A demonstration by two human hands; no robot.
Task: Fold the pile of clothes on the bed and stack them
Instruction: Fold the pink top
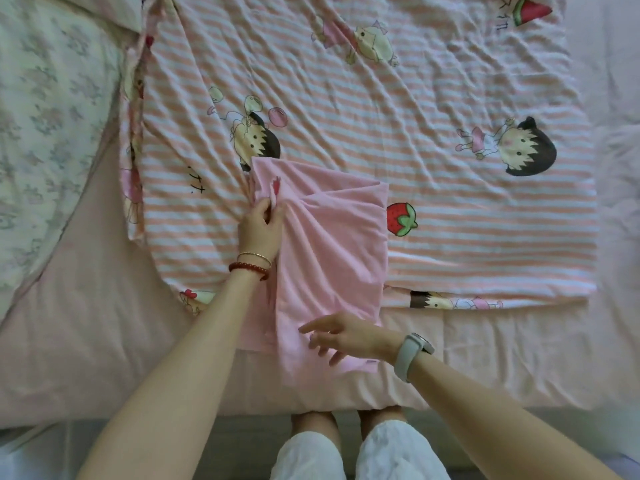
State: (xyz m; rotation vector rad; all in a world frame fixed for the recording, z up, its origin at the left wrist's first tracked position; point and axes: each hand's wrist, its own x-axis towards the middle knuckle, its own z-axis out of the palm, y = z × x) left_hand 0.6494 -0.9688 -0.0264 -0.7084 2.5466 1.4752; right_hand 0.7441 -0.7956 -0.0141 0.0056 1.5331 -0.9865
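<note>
A pink garment lies lengthwise on the bed near its front edge, partly folded into a long strip with creases fanning from its upper left. My left hand pinches a bunched fold at that upper left corner, where a small red mark shows on the cloth. My right hand hovers over the garment's lower end with its fingers spread and relaxed, holding nothing. No other loose clothes show in this view.
A pink-and-white striped cartoon blanket is spread under and beyond the garment. A floral quilt lies bunched at the left. The pale pink sheet covers the bed's front. My knees stand at the edge.
</note>
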